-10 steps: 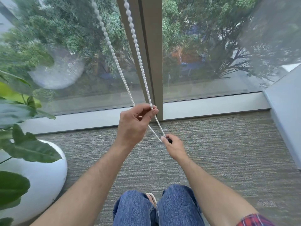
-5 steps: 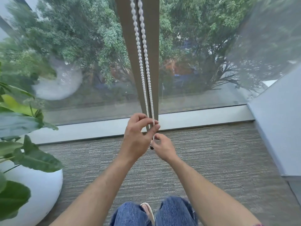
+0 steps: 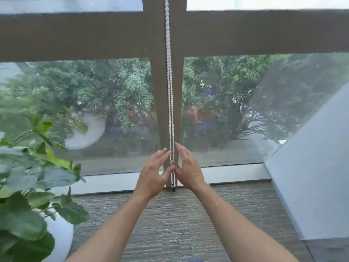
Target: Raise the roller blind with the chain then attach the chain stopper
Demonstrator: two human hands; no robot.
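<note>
A white beaded chain (image 3: 169, 87) hangs straight down the brown window mullion (image 3: 160, 103), its two strands close together. Its bottom loop sits in a small dark stopper (image 3: 172, 187) at the mullion's foot. My left hand (image 3: 153, 174) is just left of the chain with fingers extended, its thumb near the strands. My right hand (image 3: 188, 170) is just right of the chain, fingers straight and pointing up. Neither hand grips the chain. The blind itself is out of view above.
A leafy plant (image 3: 34, 176) in a round white pot (image 3: 60, 241) stands at the left. A grey sloped panel (image 3: 309, 167) rises at the right. Grey carpet (image 3: 179, 224) covers the floor before the window sill (image 3: 226, 175).
Both hands have let go of the chain and opened beside it. The chain now hangs taut and straight with its loop at the stopper. The camera has tilted up.
</note>
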